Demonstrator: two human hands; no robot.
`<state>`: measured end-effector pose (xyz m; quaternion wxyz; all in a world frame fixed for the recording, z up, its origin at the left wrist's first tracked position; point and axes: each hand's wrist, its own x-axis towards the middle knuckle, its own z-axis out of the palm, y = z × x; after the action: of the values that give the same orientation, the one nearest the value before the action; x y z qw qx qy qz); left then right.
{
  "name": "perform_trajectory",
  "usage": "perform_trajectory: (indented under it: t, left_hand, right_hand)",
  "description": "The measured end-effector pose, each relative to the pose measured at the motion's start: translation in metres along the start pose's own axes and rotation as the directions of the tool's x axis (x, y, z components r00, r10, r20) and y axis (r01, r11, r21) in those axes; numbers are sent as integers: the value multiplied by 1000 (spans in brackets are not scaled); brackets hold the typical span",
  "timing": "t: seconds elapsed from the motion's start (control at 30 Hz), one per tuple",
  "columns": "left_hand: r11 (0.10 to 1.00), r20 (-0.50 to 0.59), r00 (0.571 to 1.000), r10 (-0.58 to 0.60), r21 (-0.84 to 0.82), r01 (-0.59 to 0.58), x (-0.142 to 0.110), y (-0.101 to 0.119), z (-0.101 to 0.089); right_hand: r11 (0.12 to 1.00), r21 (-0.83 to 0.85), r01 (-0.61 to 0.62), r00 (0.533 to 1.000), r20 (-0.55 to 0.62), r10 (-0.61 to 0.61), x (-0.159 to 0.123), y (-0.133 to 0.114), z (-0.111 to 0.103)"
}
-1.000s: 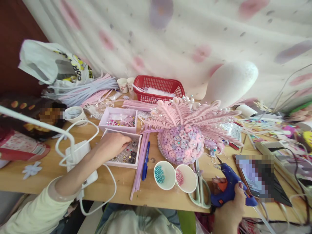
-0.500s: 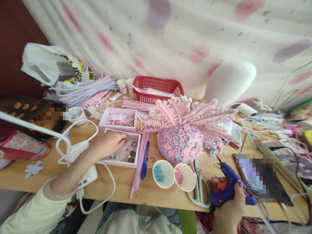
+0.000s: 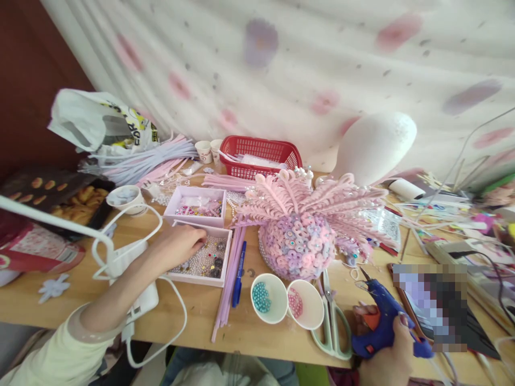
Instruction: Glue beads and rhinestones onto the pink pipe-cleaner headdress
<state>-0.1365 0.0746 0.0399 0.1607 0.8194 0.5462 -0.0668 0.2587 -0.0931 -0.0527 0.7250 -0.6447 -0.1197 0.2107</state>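
Note:
My left hand (image 3: 182, 245) reaches into a white box (image 3: 201, 279) of small pearl beads and gems. Its fingers are bent together at the beads, and whatever they pinch is hidden. In my right hand (image 3: 392, 351) is a blue hot glue gun (image 3: 380, 316), its nozzle pointing up and away, fingers around the handle by the orange trigger. A headpiece (image 3: 298, 241) covered in pink and lilac flowers, with pink feathery plumes fanned behind it, sits between my hands. Before it stand a paper cup of teal beads (image 3: 261, 297) and a cup of pink beads (image 3: 295, 304).
Scissors (image 3: 332, 321) lie beside the cups. A blue pen (image 3: 239, 273) and lilac pipe cleaners (image 3: 225, 295) lie right of the box. White cables and a power strip (image 3: 134, 284) are under my left forearm. A red basket (image 3: 261, 147) stands behind; a phone (image 3: 414, 300) lies at right.
The view has tilted up slightly, so the table appears lower. My left hand stays in the bead box with small finger movement; my right hand still holds the glue gun.

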Motion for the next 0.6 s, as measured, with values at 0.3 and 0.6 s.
perform_trajectory:
  t: [0.3, 0.6]
  left_hand:
    - [999, -2, 1000, 20, -42, -20, 2, 7, 0]
    - [999, 3, 999, 33, -38, -33, 2, 5, 1]
  right_hand:
    - [999, -26, -31, 993, -114, 28, -5, -5, 4]
    - [998, 6, -67, 993, -100, 67, -4, -9, 8]
